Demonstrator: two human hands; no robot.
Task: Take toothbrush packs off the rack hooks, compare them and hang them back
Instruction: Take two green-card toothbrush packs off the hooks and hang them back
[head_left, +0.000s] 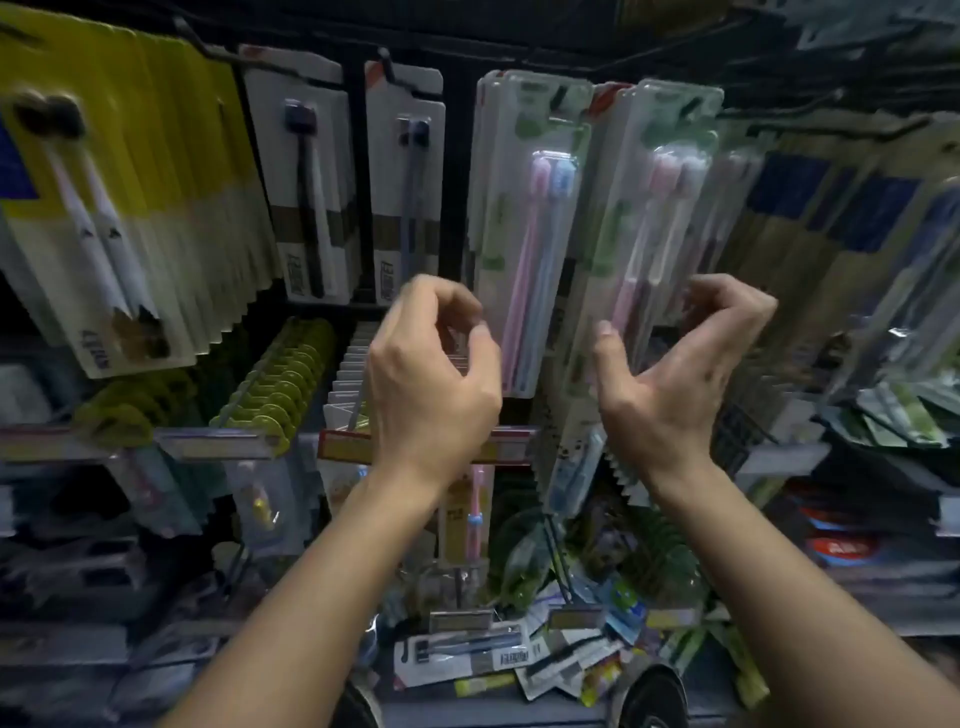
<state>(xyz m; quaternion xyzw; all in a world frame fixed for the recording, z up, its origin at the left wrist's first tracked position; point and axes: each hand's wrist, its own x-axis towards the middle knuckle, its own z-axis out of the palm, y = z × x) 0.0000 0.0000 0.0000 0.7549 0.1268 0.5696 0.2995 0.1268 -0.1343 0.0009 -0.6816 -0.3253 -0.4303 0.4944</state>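
Two clear toothbrush packs hang side by side from rack hooks at the centre. The left pack (530, 234) holds a pink and a blue brush. The right pack (657, 208) holds pink brushes, hangs tilted and looks blurred. My left hand (431, 374) is raised just left of the left pack's lower edge, fingers curved and thumb tip near that edge, with nothing in its grasp. My right hand (680, 369) is cupped in front of the right pack's lower part, thumb and fingers apart, not closed on it.
White-card single-brush packs (306, 171) hang to the left, and yellow-topped packs (130, 197) further left. Blue-and-tan packs (831, 234) hang to the right. Price strips (426, 447) run below the hands. Loose packs (467, 654) lie jumbled on the bottom shelf.
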